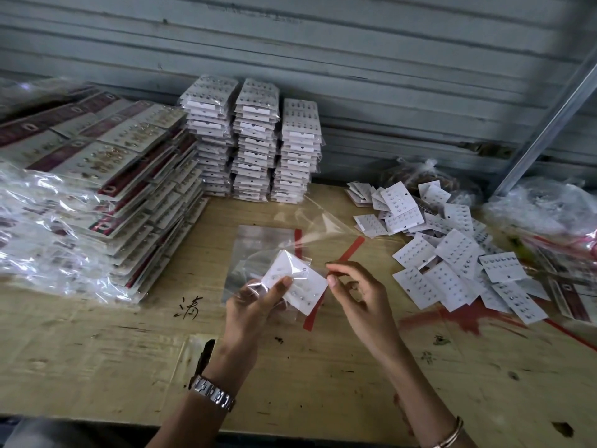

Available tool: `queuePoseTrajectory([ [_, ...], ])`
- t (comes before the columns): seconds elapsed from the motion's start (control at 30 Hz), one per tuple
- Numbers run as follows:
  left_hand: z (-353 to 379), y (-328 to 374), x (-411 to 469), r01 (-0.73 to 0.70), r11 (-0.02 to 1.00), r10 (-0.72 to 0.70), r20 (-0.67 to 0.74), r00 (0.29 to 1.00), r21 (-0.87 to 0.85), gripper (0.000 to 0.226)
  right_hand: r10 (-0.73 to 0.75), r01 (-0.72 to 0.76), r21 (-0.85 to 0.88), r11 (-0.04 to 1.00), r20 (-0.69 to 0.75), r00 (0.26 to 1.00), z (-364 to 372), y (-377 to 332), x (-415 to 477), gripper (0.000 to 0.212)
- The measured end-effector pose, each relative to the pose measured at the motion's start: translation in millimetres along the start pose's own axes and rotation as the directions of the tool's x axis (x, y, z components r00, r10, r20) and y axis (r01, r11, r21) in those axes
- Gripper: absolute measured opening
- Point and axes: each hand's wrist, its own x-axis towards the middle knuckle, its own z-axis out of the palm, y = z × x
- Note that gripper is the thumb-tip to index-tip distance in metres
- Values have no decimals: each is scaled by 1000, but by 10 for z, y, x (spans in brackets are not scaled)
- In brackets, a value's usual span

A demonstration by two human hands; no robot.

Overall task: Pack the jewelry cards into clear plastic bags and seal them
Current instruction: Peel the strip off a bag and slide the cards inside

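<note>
Holding a small white rectangular jewelry card (297, 281) set with rows of tiny studs, your left hand (252, 308) keeps it just above the tan cardboard-covered worktop (290, 367), mid-front. The card sits tilted inside a clear plastic bag (318, 227). Your left fingers (280, 286) are curled around both, thumb pressed on the card's face. The bag's open flap rises up and to the right, edged by a red adhesive strip (352, 250).

Your right hand (358, 295) is at the card's right corner, fingers (332, 281) curled, thumb and forefinger close together at the end of that strip. The film is too transparent to tell whether they actually grasp it.

Directly beneath lies a flat pile of empty clear bags (255, 240). To the right spreads a loose heap of unbagged white cards (452, 260). At the rear stand three tall stacks of bagged white cards (255, 137) against a grey slatted wall (323, 59). Left of them are stacked larger maroon-and-white cards (106, 163), partly veiled by crumpled plastic and cut off by the frame. Crumpled bags at far right (549, 205) hide their contents. The studs' details are too small to make out.
</note>
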Motion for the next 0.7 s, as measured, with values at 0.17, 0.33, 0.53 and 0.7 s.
queuePoseTrajectory([
  [0.17, 15, 12, -34, -22, 1000, 23, 53, 998, -21, 57, 139, -148, 66, 987, 121, 983, 69, -8, 4, 39],
  [0.33, -13, -12, -15, 11, 999, -4, 152, 988, -45, 55, 233, -268, 336, 903, 143, 962, 47, -53, 60, 22],
  [0.53, -37, 2, 46, -15, 998, 31, 288, 957, -57, 4, 275, -285, 404, 869, 84, 958, 51, -107, 71, 20],
  [0.7, -38, 29, 110, -8, 992, 41, 267, 963, -125, 58, 331, -326, 445, 834, 68, 941, 28, -133, 119, 16],
])
